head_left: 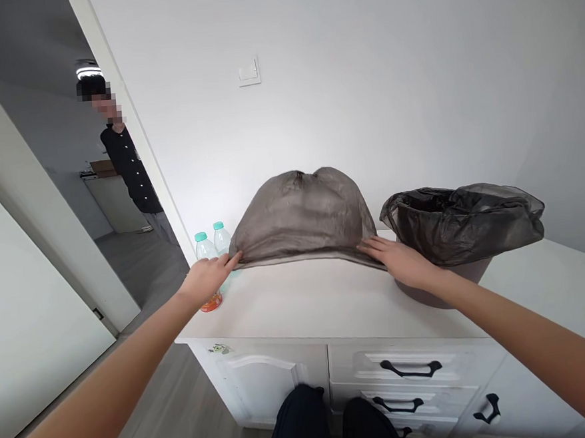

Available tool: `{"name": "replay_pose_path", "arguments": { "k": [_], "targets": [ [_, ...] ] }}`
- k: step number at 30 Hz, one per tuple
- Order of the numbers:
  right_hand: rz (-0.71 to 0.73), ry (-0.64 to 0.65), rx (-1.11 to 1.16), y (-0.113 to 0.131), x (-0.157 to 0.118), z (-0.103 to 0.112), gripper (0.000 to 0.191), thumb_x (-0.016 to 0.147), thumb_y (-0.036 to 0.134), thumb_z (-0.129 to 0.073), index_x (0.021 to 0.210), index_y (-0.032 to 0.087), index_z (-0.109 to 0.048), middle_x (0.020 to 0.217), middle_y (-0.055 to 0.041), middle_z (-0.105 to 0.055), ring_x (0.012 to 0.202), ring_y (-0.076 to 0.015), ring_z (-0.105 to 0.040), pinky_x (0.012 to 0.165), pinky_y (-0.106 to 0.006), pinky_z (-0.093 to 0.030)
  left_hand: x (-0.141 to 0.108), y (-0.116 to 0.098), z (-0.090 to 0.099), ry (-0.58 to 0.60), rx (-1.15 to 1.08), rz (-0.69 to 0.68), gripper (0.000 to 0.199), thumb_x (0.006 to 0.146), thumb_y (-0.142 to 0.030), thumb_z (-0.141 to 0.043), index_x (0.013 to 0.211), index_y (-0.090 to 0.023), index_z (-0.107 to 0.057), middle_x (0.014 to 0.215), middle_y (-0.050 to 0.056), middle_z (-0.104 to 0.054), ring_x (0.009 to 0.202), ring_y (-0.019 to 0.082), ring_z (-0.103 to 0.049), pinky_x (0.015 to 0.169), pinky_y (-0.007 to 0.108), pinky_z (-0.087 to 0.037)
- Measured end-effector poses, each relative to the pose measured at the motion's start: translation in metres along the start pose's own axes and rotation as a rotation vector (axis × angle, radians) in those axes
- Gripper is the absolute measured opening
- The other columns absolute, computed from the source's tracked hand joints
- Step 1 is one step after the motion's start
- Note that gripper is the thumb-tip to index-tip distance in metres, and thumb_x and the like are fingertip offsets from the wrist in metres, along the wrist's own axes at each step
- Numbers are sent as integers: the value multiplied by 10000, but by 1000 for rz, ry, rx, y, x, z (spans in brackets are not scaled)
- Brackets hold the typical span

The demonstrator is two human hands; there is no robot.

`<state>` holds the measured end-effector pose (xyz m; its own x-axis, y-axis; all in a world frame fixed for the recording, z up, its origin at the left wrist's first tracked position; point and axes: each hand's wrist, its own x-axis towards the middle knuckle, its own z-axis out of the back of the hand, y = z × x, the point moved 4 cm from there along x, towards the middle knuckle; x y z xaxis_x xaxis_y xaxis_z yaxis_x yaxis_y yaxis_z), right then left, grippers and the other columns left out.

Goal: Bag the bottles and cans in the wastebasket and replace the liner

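Note:
A grey, translucent garbage bag (pixel 302 215) puffs up in a dome on the white cabinet top, its long open edge facing me. At the bag's left corner, my left hand (pixel 207 278) is closed on the edge, the index finger stretched along it. My right hand (pixel 403 258) grips the right end of the same edge, fingers on top and thumb hidden. Just right of that hand stands a trash can (pixel 423 296) lined with a dark garbage bag (pixel 493 225) folded over its rim. Two bottles with teal caps, a nearer bottle (pixel 202 246) and a farther bottle (pixel 220 237), stand by my left hand.
The white cabinet (pixel 289 312) has drawers with black handles (pixel 411 369) below its top. A wall switch (pixel 249 71) is above the bag. Through the doorway at left, a person (pixel 131 167) in a dark shirt stands beyond the door frame.

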<state>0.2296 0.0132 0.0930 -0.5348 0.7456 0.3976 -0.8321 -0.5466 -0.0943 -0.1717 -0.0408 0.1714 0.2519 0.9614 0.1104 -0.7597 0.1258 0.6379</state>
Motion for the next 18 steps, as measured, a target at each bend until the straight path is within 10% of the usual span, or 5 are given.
{"name": "replay_pose_path", "arguments": {
  "k": [11, 15, 18],
  "targets": [
    [-139, 472, 383, 12, -75, -41, 762, 696, 27, -395, 1423, 244, -470, 1523, -28, -376, 1428, -235, -312, 1173, -408, -303, -39, -36, -76, 164, -498, -73, 572, 824, -21, -350, 1234, -321, -614, 1123, 51, -671, 965, 239, -655, 742, 320, -476],
    [-172, 538, 591, 4, -83, -23, 605, 779, 339, -601, 1378, 336, -518, 1453, -14, -484, 1355, -306, -429, 1094, -417, -409, -42, -38, -45, 243, -788, -121, 393, 890, -277, -454, 1234, -366, -621, 1228, -11, -651, 1088, 215, -619, 865, 294, -488],
    [-132, 329, 664, 5, -52, -13, 488, 861, 487, -536, 1332, 364, -555, 1378, 1, -566, 1275, -279, -519, 1040, -388, -455, -22, -54, 4, 22, -878, -70, 397, 956, -365, -365, 1290, -368, -580, 1288, -8, -620, 1149, 210, -587, 980, 330, -457]
  ]
}}
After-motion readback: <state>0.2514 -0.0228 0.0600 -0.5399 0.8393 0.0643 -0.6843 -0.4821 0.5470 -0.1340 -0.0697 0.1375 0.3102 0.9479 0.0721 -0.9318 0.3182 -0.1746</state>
